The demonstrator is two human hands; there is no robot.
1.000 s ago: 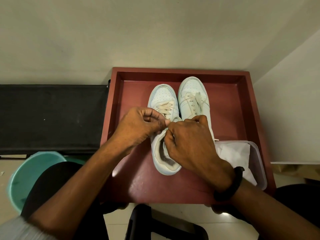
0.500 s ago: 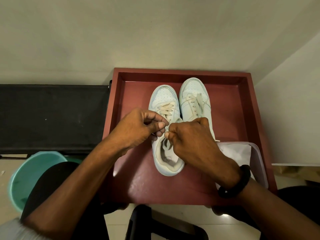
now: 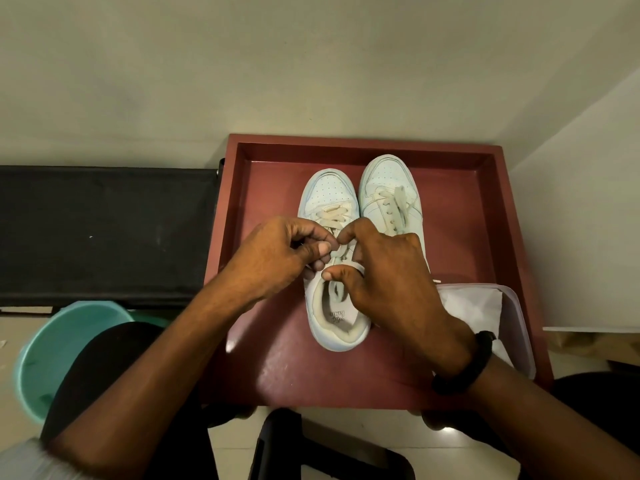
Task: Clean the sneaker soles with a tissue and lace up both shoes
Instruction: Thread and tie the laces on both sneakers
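Two white sneakers stand upright side by side, toes away from me, on a dark red tray (image 3: 464, 216). The left sneaker (image 3: 329, 192) has cream laces; my left hand (image 3: 277, 258) pinches a lace end over its tongue. My right hand (image 3: 391, 271) meets it from the right, thumb and fingers curled round the same cream lace (image 3: 341, 252) at the shoe's upper eyelets. The right sneaker (image 3: 388, 188) stands laced, its lace ends lying loose over the tongue, its heel hidden behind my right hand. A black band circles my right wrist.
A clear plastic box (image 3: 516, 306) holding white tissue (image 3: 471, 306) sits on the tray's near right corner. A black bench (image 3: 104, 233) lies to the left, a teal bucket (image 3: 52, 348) on the floor below it. Walls stand behind and to the right.
Both hands have shifted slightly farther up the left sneaker. My right thumb has dropped toward the shoe's collar and the lace now shows between the two hands.
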